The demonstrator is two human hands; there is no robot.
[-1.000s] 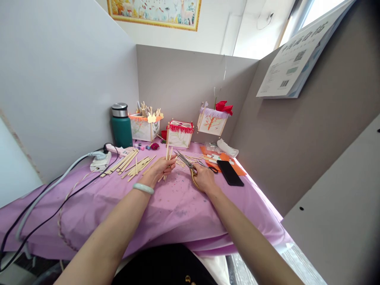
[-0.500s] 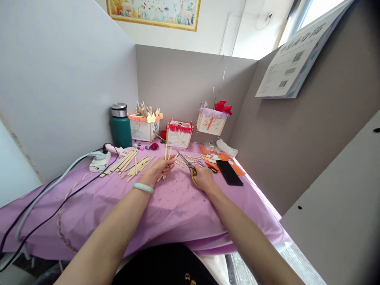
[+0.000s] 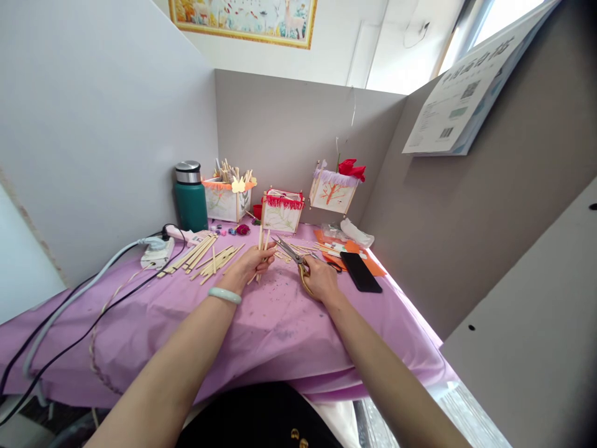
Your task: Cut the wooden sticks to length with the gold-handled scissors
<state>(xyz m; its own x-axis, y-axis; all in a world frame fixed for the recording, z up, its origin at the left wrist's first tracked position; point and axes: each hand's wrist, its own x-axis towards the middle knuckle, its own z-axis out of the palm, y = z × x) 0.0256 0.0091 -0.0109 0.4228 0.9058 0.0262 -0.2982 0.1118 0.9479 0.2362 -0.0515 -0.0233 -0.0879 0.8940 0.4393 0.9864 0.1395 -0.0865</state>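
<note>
My left hand (image 3: 254, 264), with a pale bracelet at the wrist, is closed round a few thin wooden sticks (image 3: 260, 239) that point upward. In my right hand (image 3: 319, 279) is a pair of scissors (image 3: 295, 256) with gold handles. Their blades reach left, with the tips close to my left fingertips; whether they touch a stick is too small to tell. Short stick pieces (image 3: 282, 256) lie on the purple cloth (image 3: 275, 330) behind the blades. Left of my left hand, longer wooden sticks (image 3: 200, 252) are spread in loose piles.
A green bottle (image 3: 191, 199) and decorated boxes (image 3: 282, 218) stand at the back; another box (image 3: 333, 193) hangs on a wire. To the right are a black phone (image 3: 360, 272) and orange sheets (image 3: 373, 264). A power strip (image 3: 157, 254) with cables sits left. Grey partitions (image 3: 298, 124) enclose the table.
The scissors' blades have shifted slightly left and down toward my left fingertips. A short stick end that stuck out from those fingers toward the blades no longer shows.
</note>
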